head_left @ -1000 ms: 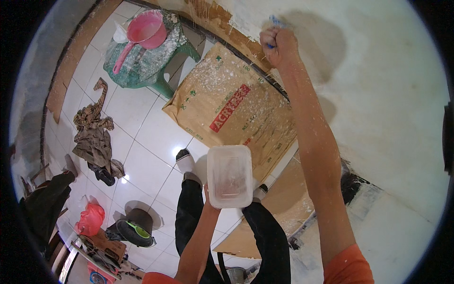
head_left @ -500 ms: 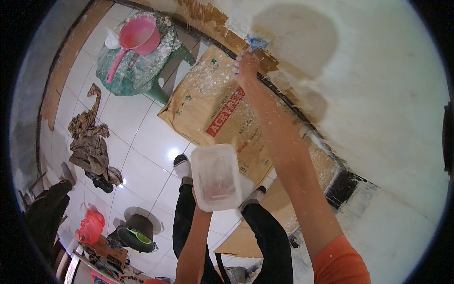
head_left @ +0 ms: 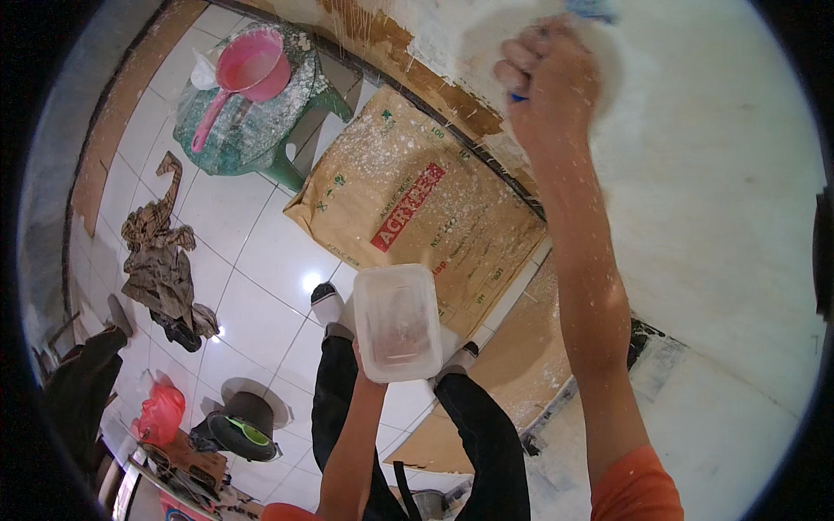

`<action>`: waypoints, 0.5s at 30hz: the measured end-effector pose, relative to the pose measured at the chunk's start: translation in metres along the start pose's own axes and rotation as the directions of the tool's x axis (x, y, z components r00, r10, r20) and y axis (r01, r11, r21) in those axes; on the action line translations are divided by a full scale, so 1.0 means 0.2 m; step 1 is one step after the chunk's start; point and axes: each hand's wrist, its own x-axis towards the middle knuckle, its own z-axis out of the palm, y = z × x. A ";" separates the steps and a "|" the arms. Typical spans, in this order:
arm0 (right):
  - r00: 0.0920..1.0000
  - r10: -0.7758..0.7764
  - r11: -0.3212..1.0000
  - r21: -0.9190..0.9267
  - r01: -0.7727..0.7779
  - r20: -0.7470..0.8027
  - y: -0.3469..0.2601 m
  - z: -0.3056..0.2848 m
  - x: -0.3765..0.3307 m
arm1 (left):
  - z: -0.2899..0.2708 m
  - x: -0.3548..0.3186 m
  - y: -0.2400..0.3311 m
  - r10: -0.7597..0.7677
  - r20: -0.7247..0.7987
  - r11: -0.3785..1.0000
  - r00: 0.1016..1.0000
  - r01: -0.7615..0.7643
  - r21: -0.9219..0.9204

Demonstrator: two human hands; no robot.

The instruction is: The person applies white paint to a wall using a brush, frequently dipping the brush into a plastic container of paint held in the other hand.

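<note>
My right hand (head_left: 556,87) is closed around a paintbrush (head_left: 592,9) and reaches up against the pale wall (head_left: 704,200). Only the brush's blue part shows beyond my fingers, at the top edge of the view, and its tip is hard to make out. A bit of blue shows by my curled fingers too. In front of my body, my left hand (head_left: 368,375) grips a translucent rectangular plastic container (head_left: 398,326) from underneath, so most of its fingers are hidden. A whitish film coats the inside of the container.
Flattened brown paper sacks (head_left: 391,182), spotted white, cover the floor along the wall. A green plastic stool (head_left: 234,139) bears a pink dipper (head_left: 252,65). Crumpled cloth (head_left: 163,278), a black bucket (head_left: 248,425) and a red plastic bag (head_left: 161,412) lie to the left.
My right hand has moved up and to the right with the paintbrush, away from the brown strip low on the wall. The left hand holds the container in nearly the same place.
</note>
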 end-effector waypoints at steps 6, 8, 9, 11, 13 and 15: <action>0.936 -0.352 0.910 -0.241 0.338 -0.016 0.17 -0.41 0.24 | 0.01 0.01 -0.05 -0.034 0.002 0.999 0.999 0.034 0.014; 0.929 -0.366 0.838 -0.418 0.351 0.047 0.37 -0.65 0.27 | 0.01 0.02 -0.07 -0.049 0.007 0.999 0.999 0.049 0.018; 0.962 -0.274 0.892 -0.375 0.253 -0.001 0.46 -0.74 0.25 | 0.01 0.03 -0.08 -0.059 0.008 0.998 0.998 0.058 0.020; 0.985 -0.168 0.941 -0.303 0.148 -0.040 0.62 -0.85 0.21 | 0.01 0.05 -0.08 -0.056 0.012 0.998 0.998 0.055 0.038; 0.974 0.193 0.973 -0.107 -0.206 -0.118 0.69 -0.91 0.17 | 0.01 0.05 -0.10 -0.059 0.015 0.997 0.998 0.058 0.051; 0.918 0.321 0.946 0.024 -0.324 -0.233 0.68 -0.88 0.19 | 0.01 0.05 -0.11 -0.064 0.017 0.996 0.998 0.063 0.061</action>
